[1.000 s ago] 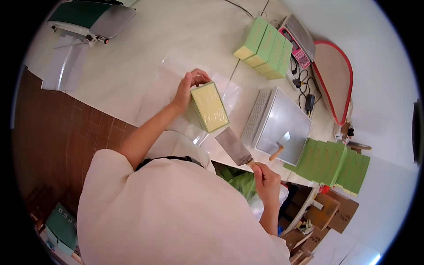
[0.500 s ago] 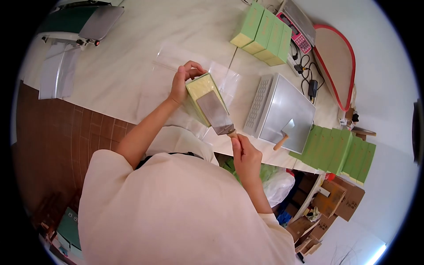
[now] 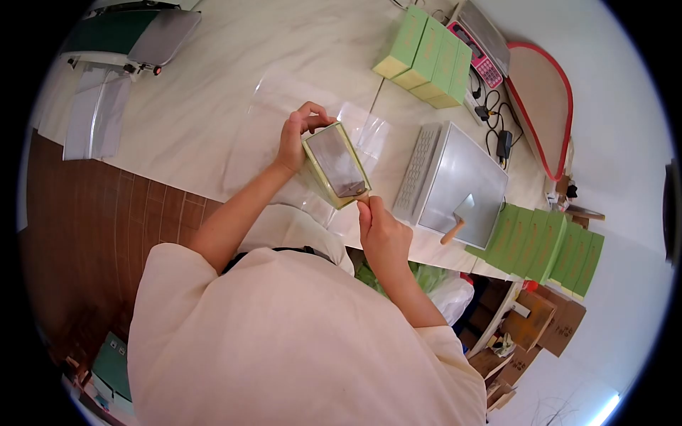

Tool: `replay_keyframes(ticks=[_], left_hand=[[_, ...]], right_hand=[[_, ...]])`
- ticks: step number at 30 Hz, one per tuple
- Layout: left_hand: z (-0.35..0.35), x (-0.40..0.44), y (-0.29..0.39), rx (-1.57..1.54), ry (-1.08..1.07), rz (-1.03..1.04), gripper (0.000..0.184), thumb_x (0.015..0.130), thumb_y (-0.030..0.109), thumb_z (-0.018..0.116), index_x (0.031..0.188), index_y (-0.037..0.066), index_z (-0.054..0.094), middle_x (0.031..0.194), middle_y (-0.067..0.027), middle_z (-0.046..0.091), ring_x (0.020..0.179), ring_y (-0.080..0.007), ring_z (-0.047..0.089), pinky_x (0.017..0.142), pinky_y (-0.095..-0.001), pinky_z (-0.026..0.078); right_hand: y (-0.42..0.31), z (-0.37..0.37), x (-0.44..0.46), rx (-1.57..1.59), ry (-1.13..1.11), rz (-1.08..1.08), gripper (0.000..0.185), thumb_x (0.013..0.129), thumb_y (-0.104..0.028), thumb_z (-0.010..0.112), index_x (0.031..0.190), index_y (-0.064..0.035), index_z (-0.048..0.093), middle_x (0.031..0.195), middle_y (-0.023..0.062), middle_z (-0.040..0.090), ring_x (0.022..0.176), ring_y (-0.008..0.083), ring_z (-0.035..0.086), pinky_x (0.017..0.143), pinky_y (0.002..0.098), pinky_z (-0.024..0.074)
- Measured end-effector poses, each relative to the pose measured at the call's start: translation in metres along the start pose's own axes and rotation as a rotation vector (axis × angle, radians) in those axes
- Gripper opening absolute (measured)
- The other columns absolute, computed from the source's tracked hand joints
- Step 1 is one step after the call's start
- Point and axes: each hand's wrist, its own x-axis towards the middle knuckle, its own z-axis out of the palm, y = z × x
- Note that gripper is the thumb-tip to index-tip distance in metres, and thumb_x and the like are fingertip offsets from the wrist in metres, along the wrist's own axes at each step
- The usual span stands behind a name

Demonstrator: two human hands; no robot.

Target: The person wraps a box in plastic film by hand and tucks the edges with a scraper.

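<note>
My left hand is closed around the far left side of a green and pale yellow box, held tilted above the worktable. In my right hand is the short handle of a scraper with a wide metal blade. That blade lies flat over the box's upward-facing face and covers most of it, leaving just the rim showing. Beneath the box, clear plastic sheets are spread on the table. To the right, a second scraper with a wooden handle rests on a flat metal-topped device.
Several green boxes stand at the back, near a pink-edged keypad device and black cables. More green boxes line the right edge. A green-and-grey machine sits far left, with plastic sleeves below it.
My right hand has moved left and toward the box, bringing the scraper blade further over its face. The left hand and box have shifted only slightly.
</note>
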Motion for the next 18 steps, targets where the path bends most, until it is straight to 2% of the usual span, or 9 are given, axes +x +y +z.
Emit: replay_keyframes(ticks=[3, 8, 10, 12, 18], left_hand=[[0.000, -0.001, -0.003, -0.009, 0.002, -0.006, 0.066, 0.094, 0.070, 0.022, 0.097, 0.011, 0.050, 0.097, -0.0098, 0.072, 0.081, -0.0115, 0.062, 0.069, -0.0242, 0.039], [0.003, 0.000, -0.001, -0.049, 0.032, 0.000, 0.063, 0.095, 0.069, 0.022, 0.095, 0.011, 0.048, 0.096, -0.0099, 0.072, 0.078, -0.0109, 0.060, 0.068, -0.0239, 0.039], [0.000, 0.001, -0.001, 0.030, 0.020, 0.021, 0.063, 0.094, 0.069, 0.023, 0.093, 0.011, 0.047, 0.096, -0.0108, 0.072, 0.077, -0.0114, 0.060, 0.068, -0.0243, 0.040], [0.002, 0.001, -0.001, 0.010, 0.028, 0.015, 0.063, 0.094, 0.069, 0.023, 0.093, 0.011, 0.047, 0.095, -0.0110, 0.072, 0.077, -0.0113, 0.059, 0.068, -0.0246, 0.040], [0.002, 0.000, 0.000, 0.003, 0.028, 0.018, 0.062, 0.095, 0.069, 0.023, 0.092, 0.011, 0.047, 0.096, -0.0112, 0.072, 0.076, -0.0109, 0.059, 0.067, -0.0246, 0.040]], right_hand=[[-0.002, -0.005, -0.002, 0.006, -0.089, 0.072, 0.020, 0.097, -0.023, 0.059, 0.084, -0.0092, 0.054, 0.055, 0.0079, 0.053, 0.043, 0.0275, 0.054, 0.041, 0.0382, 0.0390], [-0.001, -0.007, -0.010, -0.028, -0.111, 0.102, 0.020, 0.097, -0.023, 0.058, 0.084, -0.0092, 0.052, 0.055, 0.0080, 0.053, 0.044, 0.0281, 0.055, 0.040, 0.0387, 0.0388], [0.000, -0.007, -0.012, -0.030, -0.113, 0.105, 0.020, 0.097, -0.023, 0.058, 0.084, -0.0092, 0.052, 0.055, 0.0080, 0.053, 0.044, 0.0282, 0.055, 0.040, 0.0388, 0.0388], [0.001, -0.004, -0.013, -0.046, -0.045, 0.052, 0.026, 0.096, -0.029, 0.060, 0.081, -0.0101, 0.050, 0.054, 0.0046, 0.051, 0.039, 0.0230, 0.052, 0.037, 0.0349, 0.0373], [-0.004, -0.003, 0.002, -0.022, -0.053, 0.072, 0.025, 0.097, -0.027, 0.059, 0.082, -0.0093, 0.050, 0.052, 0.0049, 0.050, 0.040, 0.0251, 0.051, 0.037, 0.0356, 0.0376]])
